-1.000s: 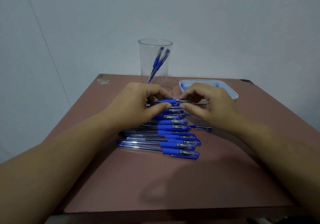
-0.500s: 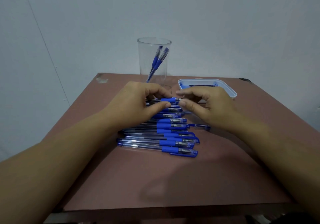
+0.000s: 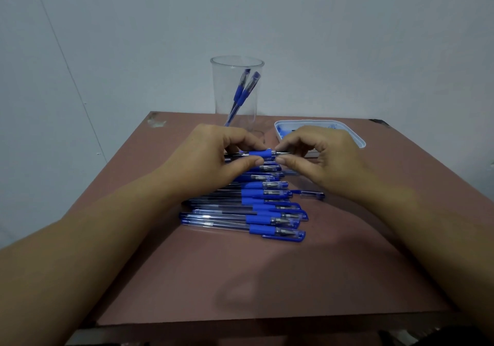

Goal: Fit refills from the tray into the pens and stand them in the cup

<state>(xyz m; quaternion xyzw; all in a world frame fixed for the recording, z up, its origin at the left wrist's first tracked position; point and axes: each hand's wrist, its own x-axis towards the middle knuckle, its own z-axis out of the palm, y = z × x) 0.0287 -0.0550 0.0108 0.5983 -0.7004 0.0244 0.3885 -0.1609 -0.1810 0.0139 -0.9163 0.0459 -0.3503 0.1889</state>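
Left hand (image 3: 211, 155) and right hand (image 3: 323, 158) meet over the middle of the table (image 3: 267, 278), toward its far edge. Both are clamped on one pen (image 3: 258, 154), which is held level and crosswise.

Left hand: thumb and forefinger pinch the blue grip section, and the other fingers are curled. Right hand: thumb and forefinger pinch the metal tip end just beside the grip, with the other fingers curled. The two thumbs are near each other but not touching. Both bare forearms run in from the near corners and converge on the pen.

Row of pens (image 3: 251, 212): these lie side by side on the table below the hands, tips to the right. The farthest ones are hidden by the fingers. A small clear piece (image 3: 311, 194) with a blue end lies just beside the row on its right.

Cup (image 3: 222, 91): clear and upright at the far edge, just behind the left hand. Two pens (image 3: 244, 91) lean inside it.

Tray (image 3: 355, 138): white, toward the far right corner, partly hidden by the right hand. Its blue contents cannot be identified.

Open room: bare table surface shows between the row and the near edge, and in strips along the left and right edges. A chipped patch (image 3: 156, 123) marks the far left corner. A plain wall (image 3: 347, 38) stands beyond the far edge.
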